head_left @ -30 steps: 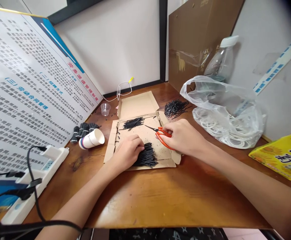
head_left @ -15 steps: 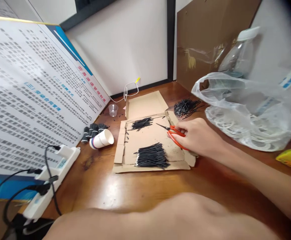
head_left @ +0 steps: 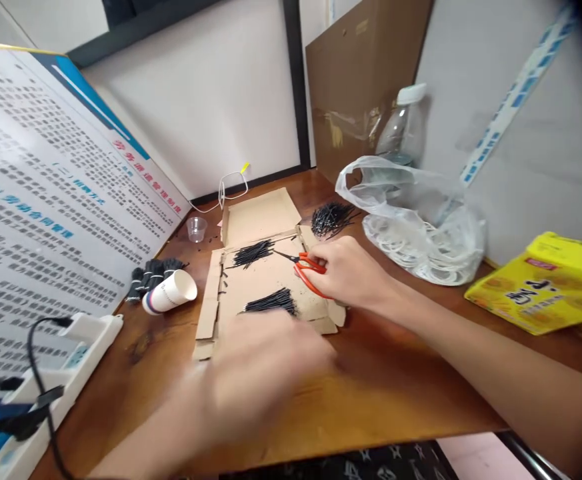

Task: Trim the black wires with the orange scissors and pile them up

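Note:
My right hand [head_left: 343,270] is closed round the orange handles of a pair of scissors [head_left: 311,272], whose dark tips point left over the flattened cardboard box [head_left: 291,280]. Just left of the tips lies a small bundle of thin black pieces [head_left: 253,253]. A larger bundle of black strips [head_left: 273,302] rests on the near part of the cardboard, partly hidden by my left hand [head_left: 271,360]. That hand is smeared by motion over the front edge of the box, so its fingers cannot be made out.
A tipped paper cup [head_left: 171,292], black bundles [head_left: 153,277] and a clear small cup [head_left: 197,230] stand left. To the right are a black pile [head_left: 331,219], a plastic bag [head_left: 421,240], a bottle [head_left: 401,127] and a yellow packet [head_left: 541,283]. A power strip [head_left: 83,367] lies front left.
The left arm has swung from the bottom edge up over the near part of the cardboard. The view has shifted to the right. My right hand still holds the scissors.

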A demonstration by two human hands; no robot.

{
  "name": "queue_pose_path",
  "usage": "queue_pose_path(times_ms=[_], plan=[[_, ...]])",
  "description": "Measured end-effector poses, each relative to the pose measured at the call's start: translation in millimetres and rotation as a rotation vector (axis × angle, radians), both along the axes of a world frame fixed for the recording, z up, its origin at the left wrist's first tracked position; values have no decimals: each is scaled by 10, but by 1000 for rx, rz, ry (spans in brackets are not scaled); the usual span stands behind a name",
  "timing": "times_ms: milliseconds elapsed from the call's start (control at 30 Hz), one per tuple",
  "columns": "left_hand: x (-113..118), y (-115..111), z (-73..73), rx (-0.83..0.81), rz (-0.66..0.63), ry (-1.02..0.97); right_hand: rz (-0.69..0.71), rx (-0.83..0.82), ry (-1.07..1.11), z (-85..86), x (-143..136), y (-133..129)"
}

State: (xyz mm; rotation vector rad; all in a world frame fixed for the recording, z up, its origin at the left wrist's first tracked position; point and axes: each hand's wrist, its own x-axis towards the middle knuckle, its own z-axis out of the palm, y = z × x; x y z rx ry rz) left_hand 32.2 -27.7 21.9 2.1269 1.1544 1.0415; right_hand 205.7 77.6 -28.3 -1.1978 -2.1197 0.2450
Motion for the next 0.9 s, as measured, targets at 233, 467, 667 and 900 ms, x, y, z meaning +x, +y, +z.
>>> queue_pose_path(times_ms=[233,467,667,900], plan=[[-439,504,-323,-158,158,-287,161,-126,272,57,-81,-141],[-433,462,-352,-196,172,-323,181,-42,206,34,-89,-219],[-471,491,-383,-178,182,-281,196,-28,195,20,-91,-238],[-490,498,-421,-228,167,-302,236,32,186,49,-89,-254]])
